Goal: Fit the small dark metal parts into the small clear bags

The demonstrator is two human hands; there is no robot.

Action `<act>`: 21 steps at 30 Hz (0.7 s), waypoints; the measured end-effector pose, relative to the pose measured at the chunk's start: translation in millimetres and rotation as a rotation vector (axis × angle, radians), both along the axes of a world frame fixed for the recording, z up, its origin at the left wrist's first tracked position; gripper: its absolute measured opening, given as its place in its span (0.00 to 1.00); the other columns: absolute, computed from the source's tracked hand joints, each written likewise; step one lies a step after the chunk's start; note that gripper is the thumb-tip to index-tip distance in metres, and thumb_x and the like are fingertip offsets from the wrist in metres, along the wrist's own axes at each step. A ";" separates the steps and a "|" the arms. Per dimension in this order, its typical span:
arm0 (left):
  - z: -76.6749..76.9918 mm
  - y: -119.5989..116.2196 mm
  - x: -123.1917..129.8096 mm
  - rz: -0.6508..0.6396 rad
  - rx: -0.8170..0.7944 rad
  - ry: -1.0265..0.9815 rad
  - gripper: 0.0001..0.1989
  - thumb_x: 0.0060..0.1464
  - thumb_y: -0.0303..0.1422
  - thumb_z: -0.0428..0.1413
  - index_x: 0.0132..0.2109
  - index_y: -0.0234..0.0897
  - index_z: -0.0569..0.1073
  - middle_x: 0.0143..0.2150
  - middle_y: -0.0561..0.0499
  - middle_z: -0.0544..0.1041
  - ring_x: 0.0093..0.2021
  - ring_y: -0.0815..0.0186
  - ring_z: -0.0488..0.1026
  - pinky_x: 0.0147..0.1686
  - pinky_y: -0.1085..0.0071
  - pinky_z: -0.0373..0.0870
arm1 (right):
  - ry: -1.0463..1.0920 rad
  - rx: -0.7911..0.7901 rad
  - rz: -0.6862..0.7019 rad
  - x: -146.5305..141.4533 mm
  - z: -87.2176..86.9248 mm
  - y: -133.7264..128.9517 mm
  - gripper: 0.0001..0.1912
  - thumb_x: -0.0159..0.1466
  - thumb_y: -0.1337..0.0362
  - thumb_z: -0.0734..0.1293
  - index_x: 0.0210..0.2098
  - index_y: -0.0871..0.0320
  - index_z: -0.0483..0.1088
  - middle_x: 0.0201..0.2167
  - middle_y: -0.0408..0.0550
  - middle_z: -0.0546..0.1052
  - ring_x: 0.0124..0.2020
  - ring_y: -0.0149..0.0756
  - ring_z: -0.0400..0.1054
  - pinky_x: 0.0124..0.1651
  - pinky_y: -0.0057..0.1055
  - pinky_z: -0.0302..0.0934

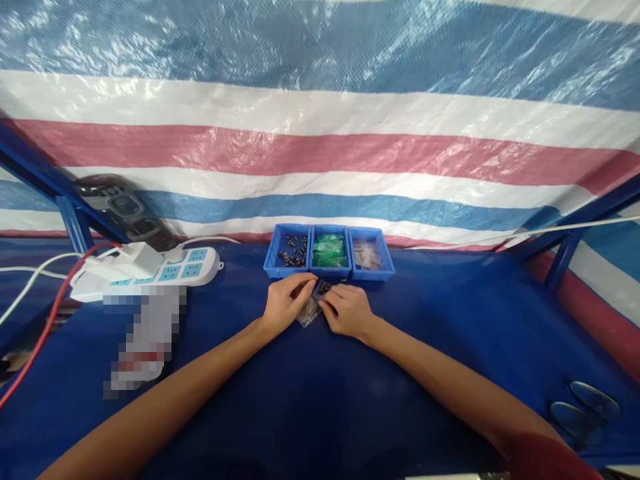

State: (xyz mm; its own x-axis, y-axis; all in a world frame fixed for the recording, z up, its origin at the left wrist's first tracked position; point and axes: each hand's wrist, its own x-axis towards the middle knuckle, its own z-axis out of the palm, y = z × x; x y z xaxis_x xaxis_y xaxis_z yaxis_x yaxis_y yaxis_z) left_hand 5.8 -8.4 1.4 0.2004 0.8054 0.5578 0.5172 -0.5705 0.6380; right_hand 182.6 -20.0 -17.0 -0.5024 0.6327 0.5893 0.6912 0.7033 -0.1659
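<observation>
Work surface: a blue table [310, 407], backed by a blue, white and red striped sheet [320, 153]. Toward its far left corner lies a white power strip [203, 272] with plugs inserted; a red cable [51, 317] runs off the left edge. A dark bottle [131, 212] leans behind the strip. Eyeglasses [575, 417] lie toward the near right corner.

At the middle of the far edge, three blue bins [330, 272] stand side by side: dark fasteners [295, 255] in the left one, green packets [329, 250] in the middle, clear pouches [366, 255] in the right.

Both forearms extend from the near edge and converge before the bins. The left hand [286, 303] has thumb and forefinger closed on the upper left of a clear bag [310, 313], just in front of the bins. The right hand [349, 311], fingers curled, appears to pinch the bag's right side; dark content between the fingertips is too small to identify.
</observation>
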 end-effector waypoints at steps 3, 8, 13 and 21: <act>0.8 -0.4 1.2 -0.004 -0.009 0.005 0.08 0.58 0.33 0.53 0.40 0.36 0.75 0.37 0.50 0.78 0.32 0.69 0.74 0.35 0.74 0.70 | 0.112 -0.004 -0.026 1.4 1.0 1.6 0.14 0.66 0.63 0.59 0.26 0.60 0.69 0.24 0.47 0.72 0.27 0.33 0.65 0.33 0.30 0.58; 2.0 0.2 0.9 -0.036 -0.001 0.045 0.08 0.59 0.31 0.51 0.42 0.36 0.74 0.38 0.50 0.76 0.30 0.71 0.71 0.34 0.74 0.68 | 0.314 -0.016 0.027 1.5 0.9 3.6 0.09 0.67 0.65 0.60 0.34 0.60 0.70 0.29 0.48 0.75 0.29 0.32 0.69 0.35 0.29 0.63; 1.8 2.4 1.2 -0.074 -0.006 0.049 0.08 0.58 0.31 0.52 0.44 0.37 0.72 0.40 0.49 0.74 0.22 0.76 0.62 0.27 0.76 0.65 | 0.471 -0.020 0.093 1.7 2.2 4.2 0.08 0.66 0.68 0.60 0.39 0.58 0.71 0.34 0.49 0.78 0.35 0.34 0.73 0.41 0.30 0.67; 0.3 1.8 3.8 -0.107 0.032 0.056 0.09 0.58 0.32 0.53 0.45 0.38 0.73 0.43 0.48 0.73 0.19 0.79 0.58 0.24 0.77 0.65 | 0.545 -0.017 0.015 2.4 2.7 4.2 0.08 0.66 0.67 0.61 0.38 0.58 0.73 0.34 0.48 0.79 0.33 0.33 0.74 0.39 0.30 0.68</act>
